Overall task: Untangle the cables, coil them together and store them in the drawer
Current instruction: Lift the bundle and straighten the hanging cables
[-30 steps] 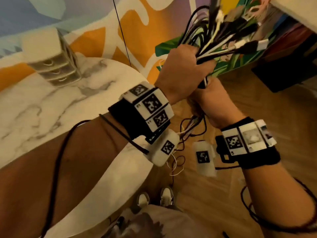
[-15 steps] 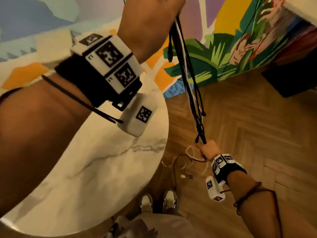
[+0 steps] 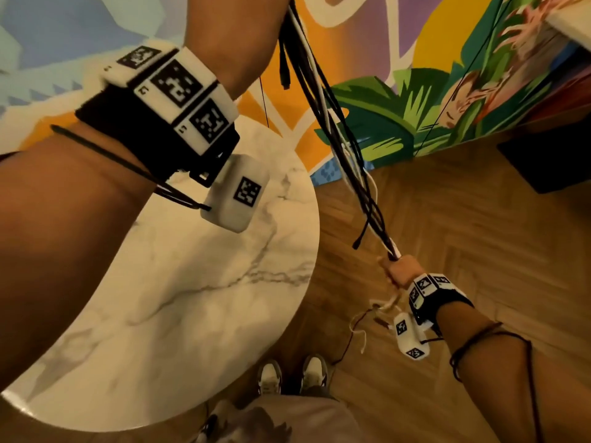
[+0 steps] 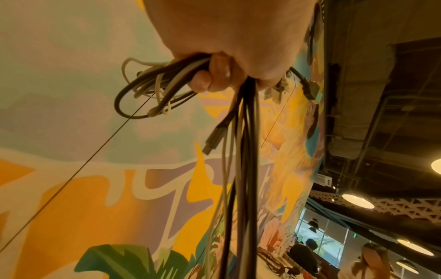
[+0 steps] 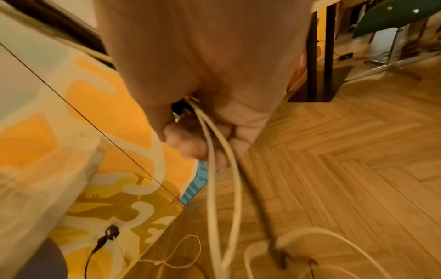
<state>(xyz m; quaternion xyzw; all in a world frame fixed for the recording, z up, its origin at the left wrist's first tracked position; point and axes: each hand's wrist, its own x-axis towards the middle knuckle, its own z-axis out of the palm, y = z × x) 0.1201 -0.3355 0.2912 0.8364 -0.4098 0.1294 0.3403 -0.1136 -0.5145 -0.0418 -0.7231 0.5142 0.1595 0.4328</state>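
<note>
A bundle of black and white cables (image 3: 335,135) stretches from the top of the head view down to the lower right. My left hand (image 4: 229,62) is raised out of the head view; the left wrist view shows its fingers curled round the cables' (image 4: 243,132) upper part, with loops and plugs above the fist. My right hand (image 3: 401,270) grips the bundle low, near the floor. In the right wrist view its fingers (image 5: 190,143) wrap white cables (image 5: 212,188) whose loose ends trail on the floor. No drawer is in view.
A round white marble table (image 3: 192,298) lies under my left forearm. To its right is herringbone wood flooring (image 3: 463,235), with my shoes (image 3: 292,377) at the bottom. A painted mural wall (image 3: 399,91) stands behind. A dark table base (image 5: 319,75) stands on the floor.
My hands have drawn apart: the left rose above the view with the cables' top, the right slid down the bundle towards the floor. The small drawer unit on the table has left the view.
</note>
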